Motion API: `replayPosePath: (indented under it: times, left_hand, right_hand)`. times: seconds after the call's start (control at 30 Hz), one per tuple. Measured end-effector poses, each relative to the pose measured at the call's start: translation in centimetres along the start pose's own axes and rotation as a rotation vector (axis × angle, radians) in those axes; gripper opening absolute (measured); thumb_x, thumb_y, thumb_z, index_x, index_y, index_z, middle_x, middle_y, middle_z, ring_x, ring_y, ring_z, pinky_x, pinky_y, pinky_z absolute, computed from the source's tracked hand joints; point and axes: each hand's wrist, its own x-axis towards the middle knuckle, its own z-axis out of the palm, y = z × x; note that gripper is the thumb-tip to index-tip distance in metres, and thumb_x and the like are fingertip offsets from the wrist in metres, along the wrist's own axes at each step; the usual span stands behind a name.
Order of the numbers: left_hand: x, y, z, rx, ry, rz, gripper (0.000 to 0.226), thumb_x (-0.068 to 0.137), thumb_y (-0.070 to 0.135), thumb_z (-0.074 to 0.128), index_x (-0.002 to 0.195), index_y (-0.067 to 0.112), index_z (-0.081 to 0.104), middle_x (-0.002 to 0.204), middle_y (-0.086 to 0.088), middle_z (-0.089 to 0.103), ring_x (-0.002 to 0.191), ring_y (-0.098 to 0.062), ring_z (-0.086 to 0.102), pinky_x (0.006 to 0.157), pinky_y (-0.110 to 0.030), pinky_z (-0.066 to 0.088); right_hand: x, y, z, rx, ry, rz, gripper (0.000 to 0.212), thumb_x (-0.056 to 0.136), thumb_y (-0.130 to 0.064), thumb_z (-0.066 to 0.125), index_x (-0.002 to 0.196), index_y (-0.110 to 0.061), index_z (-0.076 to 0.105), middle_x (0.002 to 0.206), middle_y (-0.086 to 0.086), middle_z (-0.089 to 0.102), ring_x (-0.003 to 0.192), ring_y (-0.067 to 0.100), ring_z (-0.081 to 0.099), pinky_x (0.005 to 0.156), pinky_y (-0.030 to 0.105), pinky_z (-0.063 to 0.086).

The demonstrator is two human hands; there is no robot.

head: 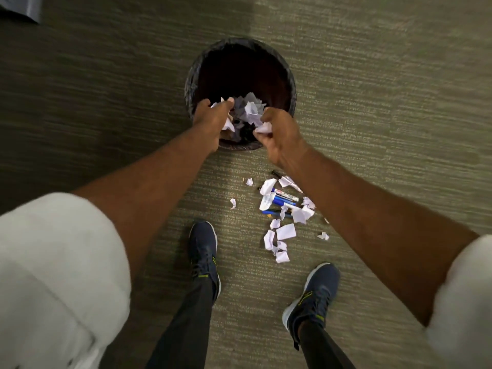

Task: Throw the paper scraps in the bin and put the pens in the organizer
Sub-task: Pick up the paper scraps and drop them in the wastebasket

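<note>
At the far left a white rolled sleeve (53,275) fills the corner, and the bare forearm runs up from it to the left hand (213,121), which reaches over the near rim of the bin (291,83). That hand is curled around a few white paper scraps (229,123) — some poke out above the fingers, one hangs below the palm. The bin is round, dark and lined with a black bag, standing on grey-green carpet (372,75); loose crumpled paper (251,109) shows inside it, between the two hands. Just right of that, the right hand (279,135) is closed over a small wad of paper (263,128) at the bin's near edge. Lower down, a dark sneaker (203,254) points toward the bin. Right of it, more scraps (285,233) lie scattered on the carpet, mixed with a small heap of pens (283,201) — blue ones and a white marker, partly covered by paper. A second sneaker (311,294) stands below that litter.
</note>
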Motion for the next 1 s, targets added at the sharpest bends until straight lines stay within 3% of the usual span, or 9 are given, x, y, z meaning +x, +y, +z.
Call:
replayPosePath:
  times: [0.1,0.23,0.33,0.53,0.63,0.73,0.83,0.9,1.0]
  left_hand:
    - [0.2,0.9,-0.1,-0.027,-0.048,-0.018,0.072,0.094,0.034,0.067,0.154,0.018,0.031,0.147,-0.011,0.047,0.120,-0.029,0.058,0.078,-0.037,0.061]
    - [0.0,1.6,-0.2,-0.102,-0.008,-0.044,0.074,0.095,0.030,0.065,0.157,0.020,0.025,0.150,-0.011,0.042,0.114,-0.033,0.060,0.088,-0.040,0.061]
    - [-0.9,1.1,-0.4,-0.106,0.066,0.016,0.064,0.097,0.022,0.062,0.154,0.016,0.034,0.146,-0.011,0.050,0.114,-0.028,0.062,0.087,-0.036,0.062]
    - [-5.0,-4.2,-1.8,0.084,0.204,0.430,0.022,0.100,0.012,0.056,0.123,0.009,0.059,0.101,-0.002,0.066,0.081,-0.013,0.069,0.074,-0.034,0.063]
    - [-6.4,-8.8,-1.7,0.263,0.273,0.434,0.020,0.098,0.014,0.058,0.116,0.008,0.063,0.107,-0.011,0.071,0.093,-0.024,0.071,0.085,-0.043,0.059]
    - [-6.9,-13.7,-1.2,0.448,0.265,0.382,0.021,0.095,0.011,0.060,0.113,0.003,0.068,0.108,-0.014,0.074,0.097,-0.025,0.069,0.086,-0.030,0.054]
    - [-6.2,-18.2,-0.5,0.629,0.111,0.303,0.022,0.095,0.010,0.061,0.113,0.002,0.070,0.113,-0.013,0.073,0.104,-0.025,0.068,0.088,-0.022,0.048]
    - [-5.1,-21.1,-0.1,0.721,0.033,0.242,0.023,0.094,0.013,0.062,0.113,0.004,0.071,0.117,-0.012,0.072,0.110,-0.025,0.066,0.096,-0.028,0.051]
    - [-3.2,-24.6,0.6,0.806,-0.048,0.191,0.024,0.092,0.016,0.067,0.113,0.005,0.072,0.122,-0.012,0.069,0.114,-0.027,0.064,0.096,-0.030,0.051]
  right_hand:
    - [0.3,0.0,0.3,0.043,-0.052,0.018,0.031,0.085,0.002,0.044,0.112,-0.005,0.059,0.132,0.011,0.054,0.114,0.028,0.052,0.098,0.039,0.050]
    - [-0.3,-0.4,0.0,0.094,-0.105,-0.025,0.026,0.085,0.004,0.042,0.094,-0.011,0.060,0.105,0.004,0.061,0.098,0.026,0.059,0.098,0.041,0.053]
    - [-0.7,-0.5,-1.1,0.019,-0.093,-0.070,0.022,0.091,-0.004,0.045,0.105,-0.012,0.060,0.106,0.000,0.057,0.105,0.026,0.057,0.094,0.040,0.055]
    - [-2.0,3.4,-6.4,-0.180,0.073,-0.159,0.023,0.100,-0.015,0.053,0.120,-0.011,0.061,0.111,-0.003,0.064,0.110,0.017,0.063,0.091,0.039,0.060]
    - [-3.1,8.1,-10.0,-0.178,0.156,-0.084,0.015,0.098,-0.010,0.057,0.112,-0.010,0.062,0.102,0.001,0.065,0.099,0.015,0.063,0.086,0.036,0.059]
    - [-3.7,13.9,-13.8,-0.313,0.190,0.040,0.012,0.094,-0.012,0.064,0.106,-0.014,0.061,0.100,0.003,0.065,0.087,0.013,0.062,0.074,0.032,0.054]
    - [-3.3,19.2,-17.6,-0.465,0.307,0.105,0.032,0.086,-0.017,0.076,0.113,-0.007,0.062,0.114,0.014,0.068,0.097,0.022,0.066,0.085,0.042,0.057]
    - [-3.0,21.7,-19.9,-0.482,0.394,0.092,0.038,0.080,-0.019,0.083,0.108,-0.012,0.059,0.122,0.013,0.064,0.112,0.028,0.064,0.097,0.048,0.054]
    - [-1.6,24.4,-22.9,-0.583,0.435,0.040,0.052,0.075,-0.022,0.087,0.117,-0.012,0.061,0.127,0.008,0.061,0.120,0.024,0.058,0.105,0.041,0.049]
